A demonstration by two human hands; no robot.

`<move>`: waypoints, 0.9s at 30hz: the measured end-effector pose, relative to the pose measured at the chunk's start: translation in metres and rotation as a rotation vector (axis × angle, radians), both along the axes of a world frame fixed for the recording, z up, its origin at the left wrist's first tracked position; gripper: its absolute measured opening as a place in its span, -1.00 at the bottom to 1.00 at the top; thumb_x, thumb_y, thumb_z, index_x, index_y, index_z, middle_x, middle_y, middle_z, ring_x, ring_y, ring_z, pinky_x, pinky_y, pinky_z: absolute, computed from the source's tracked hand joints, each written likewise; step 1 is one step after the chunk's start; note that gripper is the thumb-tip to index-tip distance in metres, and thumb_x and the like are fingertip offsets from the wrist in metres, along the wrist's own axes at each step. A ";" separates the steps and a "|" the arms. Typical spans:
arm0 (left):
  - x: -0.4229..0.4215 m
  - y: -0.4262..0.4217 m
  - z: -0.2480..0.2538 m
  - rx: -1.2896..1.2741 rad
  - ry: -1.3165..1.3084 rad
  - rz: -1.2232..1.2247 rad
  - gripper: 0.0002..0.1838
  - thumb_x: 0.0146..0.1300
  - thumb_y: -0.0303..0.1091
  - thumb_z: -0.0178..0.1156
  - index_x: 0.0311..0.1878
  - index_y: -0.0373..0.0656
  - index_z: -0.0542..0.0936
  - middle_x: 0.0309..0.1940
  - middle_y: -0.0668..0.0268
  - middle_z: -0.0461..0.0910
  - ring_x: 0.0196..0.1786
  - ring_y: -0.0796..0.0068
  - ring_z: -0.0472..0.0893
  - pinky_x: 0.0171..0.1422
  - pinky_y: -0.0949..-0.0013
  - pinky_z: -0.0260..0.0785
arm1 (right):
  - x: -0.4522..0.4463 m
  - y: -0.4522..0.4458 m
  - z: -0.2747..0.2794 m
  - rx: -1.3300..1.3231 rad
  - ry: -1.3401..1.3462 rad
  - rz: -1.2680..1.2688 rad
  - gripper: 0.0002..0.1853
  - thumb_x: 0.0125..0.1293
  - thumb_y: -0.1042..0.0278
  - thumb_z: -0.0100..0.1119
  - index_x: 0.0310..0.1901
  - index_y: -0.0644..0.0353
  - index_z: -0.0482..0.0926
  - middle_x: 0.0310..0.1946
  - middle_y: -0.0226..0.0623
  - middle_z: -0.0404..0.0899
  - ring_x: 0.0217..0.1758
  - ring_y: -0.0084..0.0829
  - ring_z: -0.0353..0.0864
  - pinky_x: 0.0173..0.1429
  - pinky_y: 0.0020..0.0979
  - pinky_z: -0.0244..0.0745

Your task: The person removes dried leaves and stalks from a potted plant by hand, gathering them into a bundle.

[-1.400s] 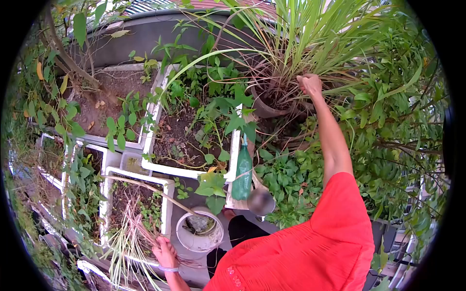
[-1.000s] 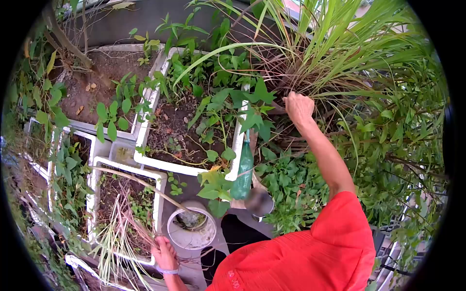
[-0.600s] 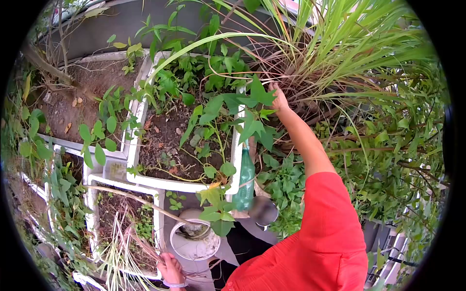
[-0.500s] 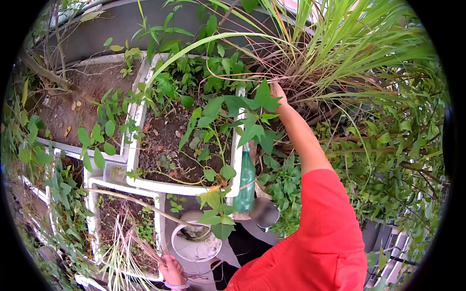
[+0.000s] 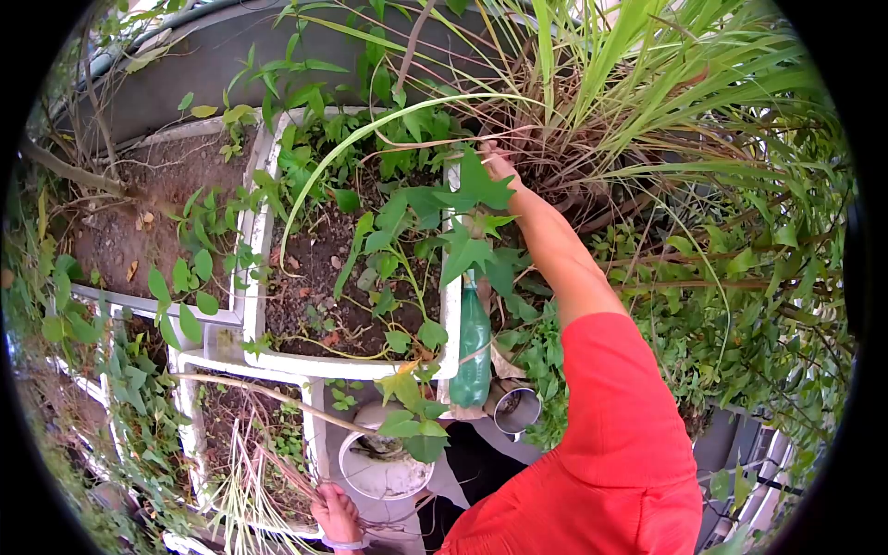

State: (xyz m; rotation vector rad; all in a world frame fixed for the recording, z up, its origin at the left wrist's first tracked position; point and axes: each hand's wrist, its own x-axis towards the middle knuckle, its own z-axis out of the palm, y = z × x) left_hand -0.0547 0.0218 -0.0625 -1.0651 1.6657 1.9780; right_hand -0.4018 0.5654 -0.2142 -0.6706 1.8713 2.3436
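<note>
My left hand (image 5: 335,513), low in the view, is closed around a bundle of long, thin grass leaves (image 5: 264,490), pale green and dry brown, whose ends fan out to the left. My right hand (image 5: 498,165) reaches up to the left side of the base of a large lemongrass-like clump (image 5: 578,129). Its fingers are closed on dry reddish-brown grass blades, partly hidden among the stems. One long, arching green leaf (image 5: 347,143) curves leftward from the clump over the planter. Lobed green vine leaves (image 5: 476,180) hang just below my right hand.
White foam planters (image 5: 370,368) with soil and plants stand at centre and left. Beside them are a green plastic bottle (image 5: 472,356), a metal cup (image 5: 516,409) and a round white tub (image 5: 384,476). A thin stick (image 5: 268,392) lies across. Dense foliage (image 5: 740,268) fills the right.
My right hand has shifted left with the dry blades, and the arching leaf has moved too. My left hand keeps hold of its bundle. The view has shifted slightly.
</note>
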 end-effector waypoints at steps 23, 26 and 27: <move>0.003 0.017 -0.002 -0.036 -0.042 -0.031 -0.70 0.31 -0.23 -0.08 -0.53 -0.14 0.28 -0.82 0.59 0.06 -0.81 0.82 0.00 -0.77 0.64 -0.25 | 0.026 -0.021 0.009 -0.261 0.039 -0.508 -0.58 -0.01 0.48 0.10 -0.02 0.23 0.45 -0.08 -0.06 0.42 -0.02 -0.02 0.34 0.03 0.04 0.19; 0.003 0.021 -0.004 -0.019 -0.029 -0.058 -0.70 0.30 -0.23 -0.07 -0.53 -0.13 0.27 -0.82 0.59 0.05 -0.80 0.82 0.00 -0.77 0.64 -0.25 | 0.039 -0.016 0.036 -0.305 -0.043 -0.425 -0.59 -0.07 0.64 0.13 -0.09 0.19 0.49 -0.16 -0.27 0.48 -0.01 -0.13 0.36 0.02 0.04 0.18; 0.003 0.022 -0.005 -0.026 -0.035 -0.053 -0.70 0.30 -0.22 -0.07 -0.53 -0.12 0.27 -0.82 0.59 0.05 -0.80 0.82 0.00 -0.77 0.64 -0.25 | 0.044 -0.010 0.040 -0.342 -0.115 -0.295 -0.62 -0.10 0.63 0.19 -0.14 0.22 0.52 -0.24 -0.24 0.52 -0.04 -0.15 0.39 -0.03 0.04 0.24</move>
